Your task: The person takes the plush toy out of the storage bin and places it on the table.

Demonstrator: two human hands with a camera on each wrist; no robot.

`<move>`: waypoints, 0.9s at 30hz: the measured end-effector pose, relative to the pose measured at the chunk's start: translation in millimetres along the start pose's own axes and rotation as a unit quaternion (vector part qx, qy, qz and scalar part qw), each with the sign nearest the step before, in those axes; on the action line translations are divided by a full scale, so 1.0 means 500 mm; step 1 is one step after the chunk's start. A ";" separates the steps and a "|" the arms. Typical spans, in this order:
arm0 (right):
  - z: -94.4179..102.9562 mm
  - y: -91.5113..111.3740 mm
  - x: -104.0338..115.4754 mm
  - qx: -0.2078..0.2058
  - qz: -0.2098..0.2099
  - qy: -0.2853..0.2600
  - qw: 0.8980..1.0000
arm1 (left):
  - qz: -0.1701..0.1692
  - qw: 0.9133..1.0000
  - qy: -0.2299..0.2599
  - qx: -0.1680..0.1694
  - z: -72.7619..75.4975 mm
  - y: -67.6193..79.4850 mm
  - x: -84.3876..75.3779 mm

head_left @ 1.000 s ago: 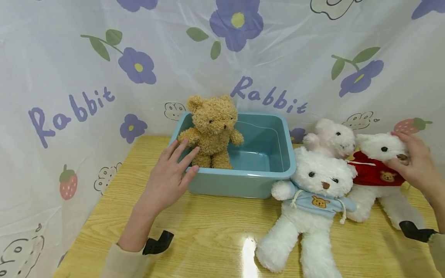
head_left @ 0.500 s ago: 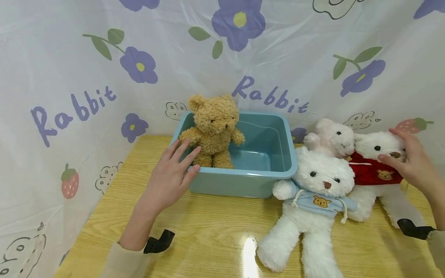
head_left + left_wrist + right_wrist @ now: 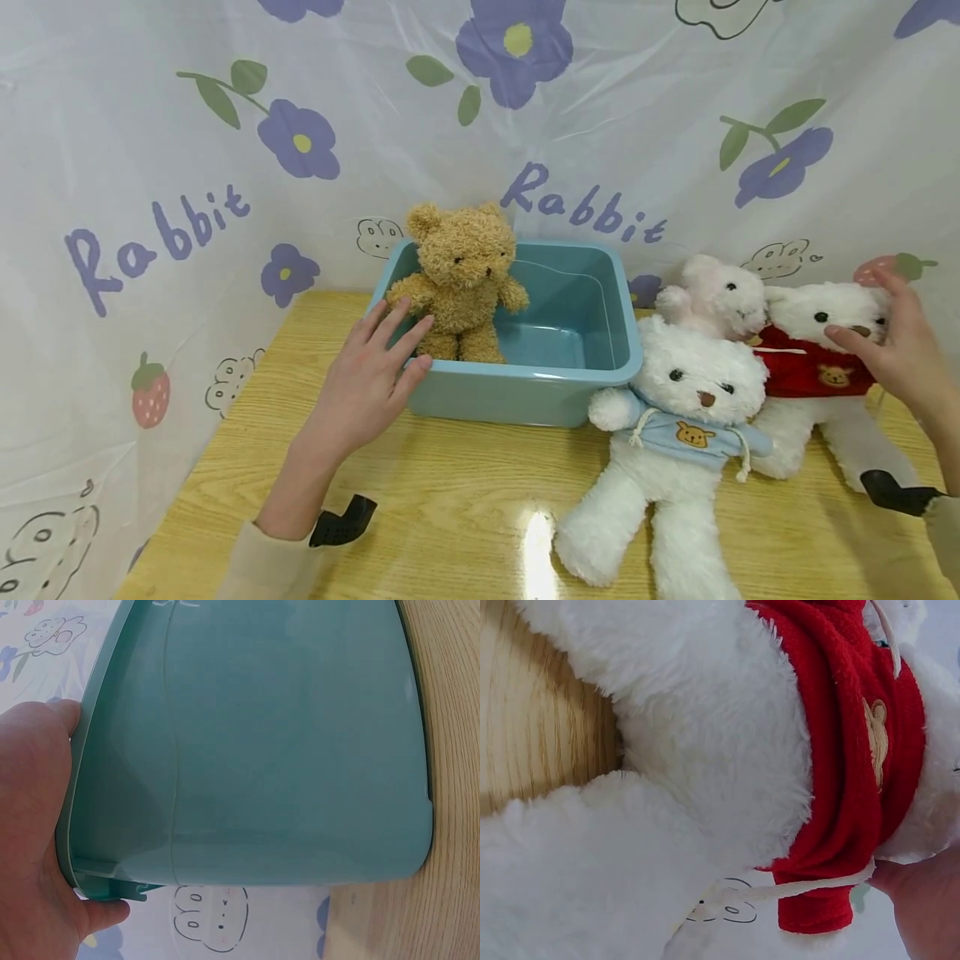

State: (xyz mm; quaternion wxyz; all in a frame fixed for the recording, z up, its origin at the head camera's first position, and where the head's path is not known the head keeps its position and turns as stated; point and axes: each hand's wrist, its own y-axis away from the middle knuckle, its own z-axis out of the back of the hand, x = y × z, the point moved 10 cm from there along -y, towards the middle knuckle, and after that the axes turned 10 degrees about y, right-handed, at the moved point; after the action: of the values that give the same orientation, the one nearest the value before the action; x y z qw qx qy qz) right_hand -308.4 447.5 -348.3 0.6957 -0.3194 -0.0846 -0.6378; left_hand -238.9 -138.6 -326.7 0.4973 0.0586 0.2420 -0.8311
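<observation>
My left hand rests at the near left corner of the blue plastic bin, fingers spread over its rim; in the left wrist view the hand lies along that rim. Inside the bin, at its left end, a tan teddy bear sits facing forward, its arm close to the fingertips. On the right, my right hand is at the head of a white teddy bear in a red hoodie, thumb stretched across near its nose and fingers raised behind. The red hoodie fills much of the right wrist view.
A white bear in a light blue hoodie leans against the bin's right front corner, legs toward the front. Behind it sits a pale pink plush toy. All stand on a wooden table before a flower-printed curtain.
The red-hoodie bear's head shifts slightly left, then back right. My right hand's thumb moves off its nose and the fingers rise a little. My left hand stays at the rim.
</observation>
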 end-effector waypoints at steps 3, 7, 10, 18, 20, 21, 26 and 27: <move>0.001 0.005 -0.001 0.005 -0.005 0.006 1.000 | 0.000 1.000 0.000 0.003 -0.001 0.000 0.001; 0.021 0.010 0.002 -0.012 0.002 0.041 0.999 | 0.000 1.000 -0.003 0.006 -0.003 -0.002 0.001; 0.029 0.013 0.001 -0.016 -0.008 0.063 0.998 | 0.002 1.000 -0.004 0.010 -0.005 -0.002 0.002; 0.044 0.009 0.034 -0.020 0.008 0.082 0.996 | 0.005 1.000 -0.002 0.014 -0.007 -0.001 0.004; 0.048 0.004 0.054 -0.015 0.012 0.090 0.996 | 0.001 1.000 0.001 0.008 -0.005 -0.001 0.002; 0.050 0.001 0.067 -0.011 0.015 0.092 0.996 | 0.000 1.000 0.002 0.003 -0.003 -0.002 0.001; 0.055 -0.016 0.153 0.009 0.053 0.087 0.995 | 0.000 1.000 0.010 -0.011 0.005 -0.001 -0.002; 0.055 -0.020 0.173 0.012 0.064 0.085 0.994 | 0.002 1.000 0.012 -0.011 0.006 -0.001 -0.002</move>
State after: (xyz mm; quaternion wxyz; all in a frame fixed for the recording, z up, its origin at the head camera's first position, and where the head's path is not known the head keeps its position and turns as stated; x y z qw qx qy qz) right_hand -294.9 391.0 -277.9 0.7434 -0.2604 -0.0128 -0.6159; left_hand -238.4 -139.3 -323.6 0.4967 0.0636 0.2573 -0.8265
